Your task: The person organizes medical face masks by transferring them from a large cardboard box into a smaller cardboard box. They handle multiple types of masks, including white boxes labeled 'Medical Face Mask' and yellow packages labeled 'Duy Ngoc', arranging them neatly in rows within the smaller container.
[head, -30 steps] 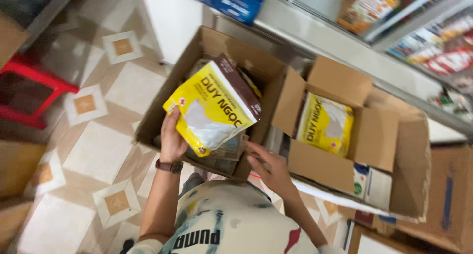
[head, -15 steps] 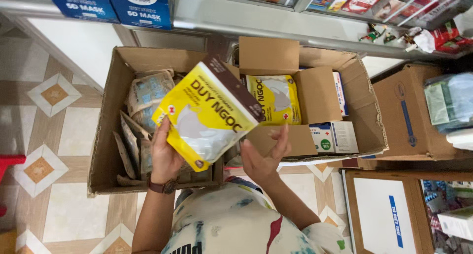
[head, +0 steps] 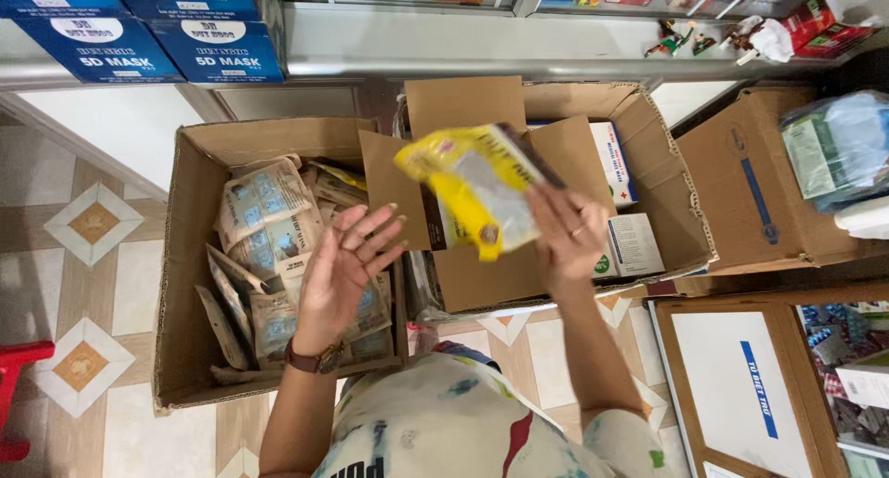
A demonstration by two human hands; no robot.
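Note:
My right hand point(head: 567, 237) grips a yellow packet with a brown top edge point(head: 477, 189), holding it above the right cardboard box point(head: 681, 200). My left hand point(head: 343, 265) hovers open, palm up and fingers spread, over the left cardboard box point(head: 181, 256), which holds several brownish paper-wrapped packets point(head: 264, 214). A watch sits on my left wrist. The right box contains white cartons point(head: 630, 242) along its right side; the raised packet hides much of its inside.
Blue cartons point(head: 139, 33) line a shelf at top left. A metal shelf edge point(head: 463, 47) runs across the top. More cardboard boxes point(head: 769, 191) stand to the right, with a flat box point(head: 732, 385) at lower right. Tiled floor point(head: 83, 228) lies left, a red stool point(head: 14, 385) at its edge.
The yellow packet has passed from my left hand to my right hand and moved right, over the right box. My left hand now hangs open and holds nothing.

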